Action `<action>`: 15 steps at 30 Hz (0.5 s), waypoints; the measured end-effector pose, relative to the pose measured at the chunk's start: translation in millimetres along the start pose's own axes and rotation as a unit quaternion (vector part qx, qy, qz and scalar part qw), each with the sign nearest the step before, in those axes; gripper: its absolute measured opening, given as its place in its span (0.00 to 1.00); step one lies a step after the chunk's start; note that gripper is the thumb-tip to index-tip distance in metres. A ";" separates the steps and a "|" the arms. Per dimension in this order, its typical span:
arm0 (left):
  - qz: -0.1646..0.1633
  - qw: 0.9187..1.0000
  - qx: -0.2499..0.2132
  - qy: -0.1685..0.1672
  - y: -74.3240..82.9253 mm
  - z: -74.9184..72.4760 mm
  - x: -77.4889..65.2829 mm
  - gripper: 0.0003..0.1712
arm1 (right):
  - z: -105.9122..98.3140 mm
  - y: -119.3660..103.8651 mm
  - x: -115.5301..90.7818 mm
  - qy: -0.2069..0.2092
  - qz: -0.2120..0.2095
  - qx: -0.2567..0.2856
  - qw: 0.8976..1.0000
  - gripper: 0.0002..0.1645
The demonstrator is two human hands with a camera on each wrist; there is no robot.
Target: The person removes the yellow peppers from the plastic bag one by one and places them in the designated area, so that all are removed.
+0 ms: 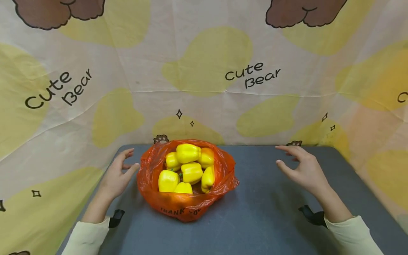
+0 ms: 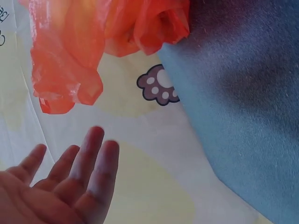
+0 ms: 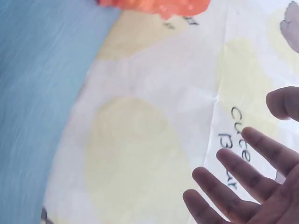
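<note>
An orange-red plastic bag (image 1: pixel 185 203) with its mouth spread wide sits on the table, left of the middle. Inside it lie several yellow bell peppers (image 1: pixel 188 153). My left hand (image 1: pixel 115 174) hovers just left of the bag, thumb near its rim, fingers loosely bent around nothing. In the left wrist view the bag's crumpled side (image 2: pixel 65 60) hangs beyond the spread fingers (image 2: pixel 88 163). My right hand (image 1: pixel 302 170) is held over the right part of the table, well apart from the bag, its fingers extended and holding nothing.
The dark grey-blue table (image 1: pixel 255 226) runs back to a fabric backdrop (image 1: pixel 204 71) printed with "Cute Bear" and yellow patches. This cloth also rises along the left and right sides. A black strap (image 1: pixel 116 218) is on the left wrist, and another strap (image 1: pixel 312 215) on the right.
</note>
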State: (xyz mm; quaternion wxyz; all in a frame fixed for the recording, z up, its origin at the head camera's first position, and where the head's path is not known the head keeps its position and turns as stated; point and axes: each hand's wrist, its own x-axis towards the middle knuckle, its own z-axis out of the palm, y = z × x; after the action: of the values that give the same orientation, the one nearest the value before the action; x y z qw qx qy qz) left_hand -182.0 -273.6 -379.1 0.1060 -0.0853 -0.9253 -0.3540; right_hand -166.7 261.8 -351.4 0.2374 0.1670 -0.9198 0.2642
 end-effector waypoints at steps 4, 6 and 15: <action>-0.001 1.000 -0.007 -0.021 -1.2 4.9 0.4 0.36 | 10.7 -9.4 5.5 0.016 -0.007 0.036 0.999 0.26; -0.004 1.000 -0.009 -0.026 -1.9 7.9 -0.3 0.36 | 15.8 -15.9 8.2 0.018 -0.008 0.059 0.998 0.25; -0.025 0.998 -0.034 -0.039 -2.6 18.0 -1.8 0.35 | 37.2 -46.6 21.6 -0.002 -0.026 0.160 0.987 0.24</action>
State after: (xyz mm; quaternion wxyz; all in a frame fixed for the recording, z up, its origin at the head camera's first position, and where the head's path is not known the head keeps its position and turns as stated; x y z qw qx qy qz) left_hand -183.3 -263.5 -394.3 0.0579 -0.0795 -0.9180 -0.3842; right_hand -177.4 199.4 -348.9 0.2128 0.2275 -0.8613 0.4015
